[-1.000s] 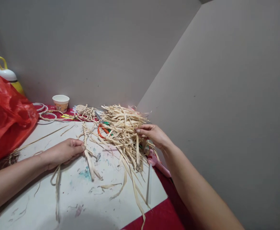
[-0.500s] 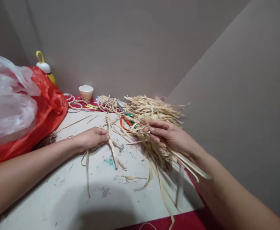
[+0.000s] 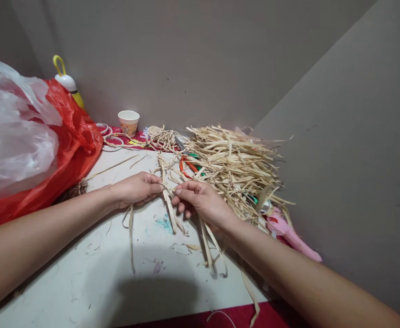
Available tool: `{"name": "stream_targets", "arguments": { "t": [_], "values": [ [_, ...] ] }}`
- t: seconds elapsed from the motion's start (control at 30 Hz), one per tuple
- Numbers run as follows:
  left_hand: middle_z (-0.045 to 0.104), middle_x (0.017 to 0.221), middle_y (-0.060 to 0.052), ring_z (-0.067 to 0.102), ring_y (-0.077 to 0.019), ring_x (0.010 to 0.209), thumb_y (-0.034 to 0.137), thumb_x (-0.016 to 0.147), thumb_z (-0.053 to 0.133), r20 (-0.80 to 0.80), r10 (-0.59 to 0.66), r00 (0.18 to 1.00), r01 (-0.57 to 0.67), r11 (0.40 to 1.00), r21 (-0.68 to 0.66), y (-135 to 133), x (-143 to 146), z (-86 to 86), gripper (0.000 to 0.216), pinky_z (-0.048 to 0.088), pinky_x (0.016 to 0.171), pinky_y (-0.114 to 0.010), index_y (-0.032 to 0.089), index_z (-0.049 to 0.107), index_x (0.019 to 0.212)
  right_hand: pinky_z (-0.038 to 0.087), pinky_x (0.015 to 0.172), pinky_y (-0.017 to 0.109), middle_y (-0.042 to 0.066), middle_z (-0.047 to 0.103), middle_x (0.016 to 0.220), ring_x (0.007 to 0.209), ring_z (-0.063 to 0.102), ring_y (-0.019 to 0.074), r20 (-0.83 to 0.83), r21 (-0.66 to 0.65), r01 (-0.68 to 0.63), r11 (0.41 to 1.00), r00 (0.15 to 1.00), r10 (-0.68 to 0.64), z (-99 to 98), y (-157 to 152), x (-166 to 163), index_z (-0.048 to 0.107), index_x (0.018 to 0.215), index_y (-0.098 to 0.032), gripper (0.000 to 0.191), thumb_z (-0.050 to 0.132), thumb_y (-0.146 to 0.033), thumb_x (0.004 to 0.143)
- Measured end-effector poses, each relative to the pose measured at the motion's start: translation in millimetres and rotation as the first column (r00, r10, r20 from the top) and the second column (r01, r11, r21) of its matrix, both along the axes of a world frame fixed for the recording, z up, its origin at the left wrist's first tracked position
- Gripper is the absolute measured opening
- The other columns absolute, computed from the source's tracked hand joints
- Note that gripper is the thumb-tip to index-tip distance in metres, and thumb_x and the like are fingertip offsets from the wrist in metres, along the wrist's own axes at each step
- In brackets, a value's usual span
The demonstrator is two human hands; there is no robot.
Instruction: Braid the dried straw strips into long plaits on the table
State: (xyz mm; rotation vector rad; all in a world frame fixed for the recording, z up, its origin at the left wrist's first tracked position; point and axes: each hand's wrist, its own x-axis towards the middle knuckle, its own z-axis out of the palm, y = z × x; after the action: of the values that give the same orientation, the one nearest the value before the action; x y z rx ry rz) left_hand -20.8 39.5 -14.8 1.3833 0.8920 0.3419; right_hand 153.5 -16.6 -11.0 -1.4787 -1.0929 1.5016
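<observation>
My left hand [image 3: 141,187] pinches a braid of dry straw-coloured strips [image 3: 162,165] over the white board [image 3: 93,282]. Loose ends of the braid hang below the fingertips, and one thin strand trails under the palm. Close on its right, my right hand [image 3: 198,199] is closed on a dry fibre strip [image 3: 205,241], whose tails hang down beneath the hand. The fingertips of both hands are a small gap apart. Behind the right hand lies a big heap of dry fibre strips [image 3: 234,155]. Scissors [image 3: 186,167] with orange handles rest at the heap's left edge.
A red plastic bag [image 3: 80,141] and a whitish one [image 3: 18,132] fill the left side. Behind stand a paper cup [image 3: 129,124], a yellow-and-white bottle [image 3: 67,84] and a bundle of thin cord [image 3: 163,136]. A pink tool [image 3: 292,234] lies right, near the wall.
My right hand has moved left from the heap to beside my left hand, bringing a strip along. The pink tool has come into sight. My left hand keeps its pinch on the braid.
</observation>
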Motion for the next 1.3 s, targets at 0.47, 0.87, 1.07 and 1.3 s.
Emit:
{"name": "stream_targets", "arguments": {
  "t": [0.47, 0.87, 1.07, 1.3],
  "values": [
    [0.032, 0.044, 0.009, 0.022, -0.0028, 0.032, 0.023, 0.081, 0.053, 0.008, 0.008, 1.000, -0.007, 1.000, -0.030, -1.9, 3.0, 4.6, 0.018, 0.015, 0.032, -0.019, 0.017, 0.050, 0.065, 0.031, 0.043, 0.019, -0.002, 0.051, 0.055, 0.047, 0.039, 0.0063, 0.268, 0.244, -0.073, 0.967, 0.963, 0.005, -8.1, 4.4, 0.3, 0.059, 0.063, -0.015, 0.023, 0.065, -0.036, 0.069],
    [0.034, 0.042, 0.009, 0.022, -0.0031, 0.032, 0.027, 0.082, 0.055, -0.003, 0.017, 1.000, -0.017, 0.999, -0.036, -0.7, 1.8, 0.8, 0.020, 0.014, 0.032, -0.020, 0.018, 0.049, 0.065, 0.034, 0.050, 0.021, -0.002, 0.052, 0.060, 0.053, 0.042, 0.0086, 0.428, 0.219, -0.180, 0.959, 0.901, 0.071, -3.7, 13.1, -1.2, 0.055, 0.065, -0.015, 0.012, 0.060, -0.024, 0.071],
    [0.033, 0.045, 0.009, 0.021, -0.0030, 0.034, 0.029, 0.082, 0.055, 0.036, 0.004, 0.999, -0.003, 0.999, -0.034, -1.1, 1.9, 1.5, 0.020, 0.013, 0.034, -0.020, 0.018, 0.050, 0.066, 0.039, 0.063, 0.023, 0.002, 0.061, 0.076, 0.069, 0.052, 0.0126, 0.552, 0.325, -0.346, 0.880, 0.825, 0.120, -3.6, 13.5, -1.3, 0.059, 0.090, -0.015, 0.013, 0.052, -0.021, 0.080],
    [0.032, 0.045, 0.009, 0.021, -0.0032, 0.035, 0.030, 0.081, 0.056, 0.020, 0.013, 1.000, -0.012, 1.000, -0.018, 0.0, 2.1, -0.9, 0.021, 0.013, 0.034, -0.020, 0.018, 0.049, 0.065, 0.035, 0.052, 0.020, -0.003, 0.050, 0.057, 0.053, 0.046, 0.0092, 0.639, 0.244, -0.481, 0.842, 0.733, 0.233, 1.7, 15.9, -2.1, 0.049, 0.067, -0.017, 0.019, 0.045, -0.018, 0.086]
  ]
}}
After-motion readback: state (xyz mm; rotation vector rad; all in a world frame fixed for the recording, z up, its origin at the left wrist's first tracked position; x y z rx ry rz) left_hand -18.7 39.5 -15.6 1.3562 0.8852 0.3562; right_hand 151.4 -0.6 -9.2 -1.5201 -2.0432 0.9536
